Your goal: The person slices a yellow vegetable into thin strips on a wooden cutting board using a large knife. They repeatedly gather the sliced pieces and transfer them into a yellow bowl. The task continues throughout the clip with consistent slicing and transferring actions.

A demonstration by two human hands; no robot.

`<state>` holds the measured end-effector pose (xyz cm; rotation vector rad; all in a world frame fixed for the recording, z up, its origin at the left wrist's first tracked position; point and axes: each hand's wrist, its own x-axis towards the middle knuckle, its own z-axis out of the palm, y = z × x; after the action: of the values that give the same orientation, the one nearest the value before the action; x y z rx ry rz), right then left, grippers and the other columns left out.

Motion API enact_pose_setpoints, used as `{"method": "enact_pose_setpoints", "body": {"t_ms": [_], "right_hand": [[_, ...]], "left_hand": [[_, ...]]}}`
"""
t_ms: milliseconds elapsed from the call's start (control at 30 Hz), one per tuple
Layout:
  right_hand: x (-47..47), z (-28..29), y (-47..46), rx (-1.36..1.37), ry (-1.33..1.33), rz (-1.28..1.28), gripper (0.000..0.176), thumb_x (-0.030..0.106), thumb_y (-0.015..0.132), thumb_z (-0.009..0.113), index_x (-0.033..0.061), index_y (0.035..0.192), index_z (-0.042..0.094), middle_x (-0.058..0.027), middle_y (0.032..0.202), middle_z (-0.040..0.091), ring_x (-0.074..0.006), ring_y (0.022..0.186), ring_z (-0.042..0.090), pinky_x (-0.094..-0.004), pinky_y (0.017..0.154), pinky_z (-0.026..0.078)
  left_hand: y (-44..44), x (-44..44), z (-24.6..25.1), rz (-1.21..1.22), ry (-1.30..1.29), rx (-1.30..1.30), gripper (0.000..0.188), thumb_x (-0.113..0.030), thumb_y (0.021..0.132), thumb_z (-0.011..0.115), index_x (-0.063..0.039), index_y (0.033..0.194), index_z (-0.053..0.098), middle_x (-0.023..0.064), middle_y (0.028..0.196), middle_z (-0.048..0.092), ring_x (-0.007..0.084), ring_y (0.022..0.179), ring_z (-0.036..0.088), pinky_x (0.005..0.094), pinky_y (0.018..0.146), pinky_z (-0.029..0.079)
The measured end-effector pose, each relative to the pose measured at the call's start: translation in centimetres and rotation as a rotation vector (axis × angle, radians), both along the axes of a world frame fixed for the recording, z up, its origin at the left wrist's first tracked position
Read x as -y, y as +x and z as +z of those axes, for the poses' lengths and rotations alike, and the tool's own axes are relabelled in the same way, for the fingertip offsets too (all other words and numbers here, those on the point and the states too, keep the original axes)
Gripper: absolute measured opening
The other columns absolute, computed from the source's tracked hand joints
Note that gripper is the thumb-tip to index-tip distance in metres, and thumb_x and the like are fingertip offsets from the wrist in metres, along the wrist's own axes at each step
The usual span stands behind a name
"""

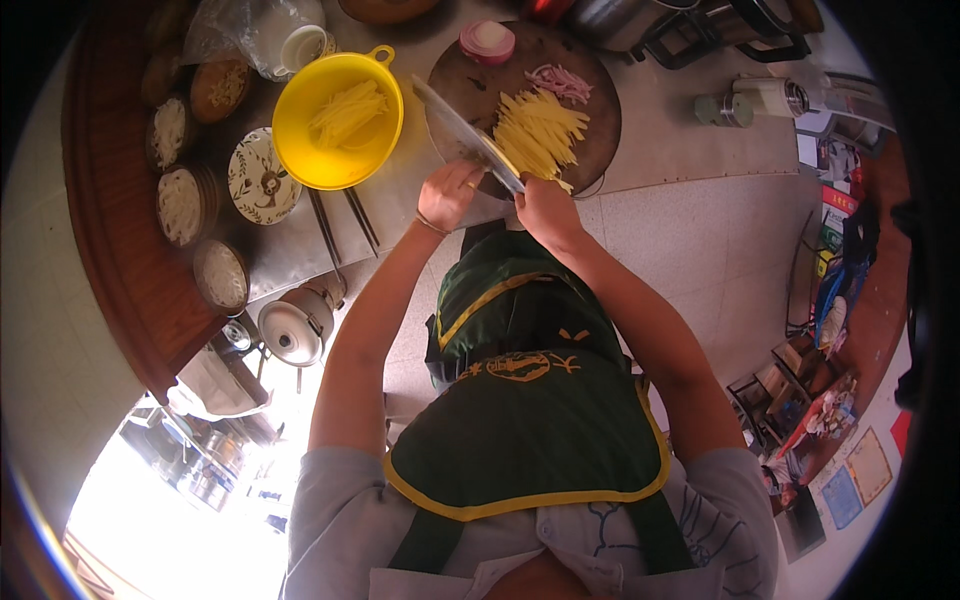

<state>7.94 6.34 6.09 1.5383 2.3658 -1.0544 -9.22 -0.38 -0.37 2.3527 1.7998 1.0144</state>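
Observation:
My right hand (547, 211) is closed on the handle of a knife with a broad metal blade (459, 127), held slantwise over the near left part of a round cutting board (450, 64). Beside the blade, my left hand (448, 196) has its fingertips bunched at the board's near edge; whether they hold a piece is hidden. Pale yellow vegetable strips (536, 139) lie right of the blade, some partly behind it. Farther back on the board are sliced purple onion (561, 81) and a cut onion piece (487, 41). A yellow plastic colander or basin (337, 169) at left holds more yellow strips.
A patterned plate (262, 176) and dark chopsticks (362, 221) lie left. Bowls of pale shreds (180, 206) line the wooden edge. A white cup (306, 49) stands behind the yellow vessel. Metal pots (626, 26) and a jar (724, 110) are at the right back.

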Motion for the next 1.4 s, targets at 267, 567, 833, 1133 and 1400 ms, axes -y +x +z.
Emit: {"method": "enact_pose_setpoints", "body": {"t_ms": [267,567,833,1133,1400], "right_hand": [[0.0,1.5,0.6,-0.019,0.075,0.050,0.013,0.014,0.082,0.057,0.0019,0.084,0.061,-0.0201,0.070,0.064,-0.0369,0.068,0.065,-0.0453,0.063,0.053],[0.0,0.6,-0.2,0.018,0.012,0.056,0.016,0.016,0.083,0.058,0.0014,0.088,0.060,-0.0207,0.075,0.064,-0.0382,0.073,0.063,-0.0465,0.067,0.051],[0.2,1.1,0.1,-0.023,0.072,0.046,0.014,0.015,0.081,0.058,0.0013,0.082,0.061,-0.0208,0.070,0.063,-0.0368,0.068,0.065,-0.0458,0.064,0.053],[0.5,-0.2,-0.4,-0.036,0.012,0.026,0.019,0.018,0.082,0.060,0.0005,0.091,0.060,-0.0223,0.074,0.063,-0.0406,0.073,0.062,-0.0474,0.066,0.050],[0.6,0.7,0.1,-0.068,0.064,0.047,0.015,0.017,0.081,0.060,0.0018,0.082,0.060,-0.0212,0.068,0.062,-0.0388,0.069,0.064,-0.0458,0.064,0.053]], "left_hand": [[0.1,0.1,0.5,0.023,-0.034,0.031,0.020,-0.004,0.067,0.061,0.000,0.086,0.067,0.0089,0.091,0.064,0.0251,0.084,0.062,0.0337,0.070,0.053],[0.1,0.1,0.3,0.038,-0.019,0.043,0.015,-0.004,0.069,0.062,0.000,0.082,0.067,0.0097,0.088,0.064,0.0263,0.082,0.062,0.0360,0.070,0.053],[-0.2,0.0,0.3,0.014,-0.008,0.064,0.014,-0.003,0.069,0.063,0.002,0.081,0.067,0.0113,0.087,0.065,0.0274,0.081,0.063,0.0363,0.068,0.053],[-0.4,0.0,0.2,0.002,-0.010,0.050,0.015,0.000,0.068,0.064,0.002,0.082,0.067,0.0110,0.087,0.065,0.0266,0.079,0.064,0.0345,0.067,0.054],[-0.2,0.7,0.1,0.051,-0.053,0.136,0.015,-0.001,0.068,0.064,0.000,0.083,0.067,0.0104,0.089,0.066,0.0259,0.083,0.065,0.0340,0.070,0.055]]}}
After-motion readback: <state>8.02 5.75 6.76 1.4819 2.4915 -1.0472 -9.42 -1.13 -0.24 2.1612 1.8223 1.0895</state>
